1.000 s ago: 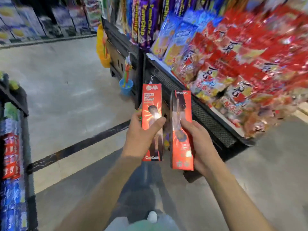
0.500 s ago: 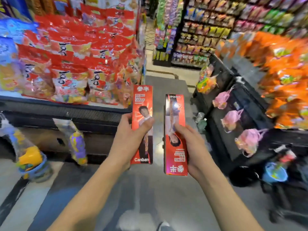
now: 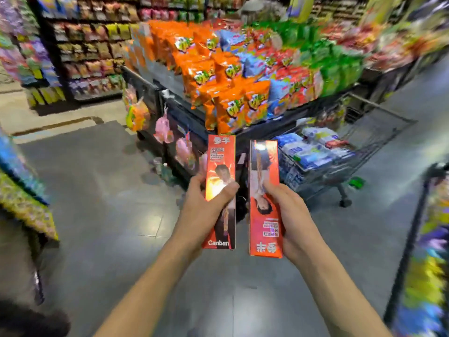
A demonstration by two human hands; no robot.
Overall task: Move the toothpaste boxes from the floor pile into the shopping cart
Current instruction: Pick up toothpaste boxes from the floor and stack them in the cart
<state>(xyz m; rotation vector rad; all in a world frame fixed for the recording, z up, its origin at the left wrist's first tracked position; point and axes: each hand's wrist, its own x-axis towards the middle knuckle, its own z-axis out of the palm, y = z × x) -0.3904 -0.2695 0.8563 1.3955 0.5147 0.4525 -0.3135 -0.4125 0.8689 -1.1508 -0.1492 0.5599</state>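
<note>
Two red toothpaste boxes were up in front of the chest, held upright side by side w/ a narrow gap between them. The left box (image 3: 220,190) read "Canban" at its lower end; the left hand (image 3: 201,215) gripped it around the middle, thumb pressed across the printed face, fingers wrapped behind. The right box (image 3: 264,198) was upside down, print inverted; the right hand (image 3: 289,220) clamped it from the right side, thumb on the front, palm along its edge. Hands were close but not touching.

Beyond the boxes, to the right, stood the shopping cart (image 3: 379,132), wire basket already holding blue-and-white packs, poss. more toothpaste boxes, though blur made that hard to tell. A green item (image 3: 356,183) lay on the floor beside the cart's wheel. Both boxes were well short of the cart.

Behind sat a low display stand (image 3: 184,117) heaped w/ orange snack bags (image 3: 230,93), pink net bags (image 3: 162,130) hanging off its near side. The grey tiled floor (image 3: 109,190) ran left toward tall shelves (image 3: 80,49) at the back.
</note>
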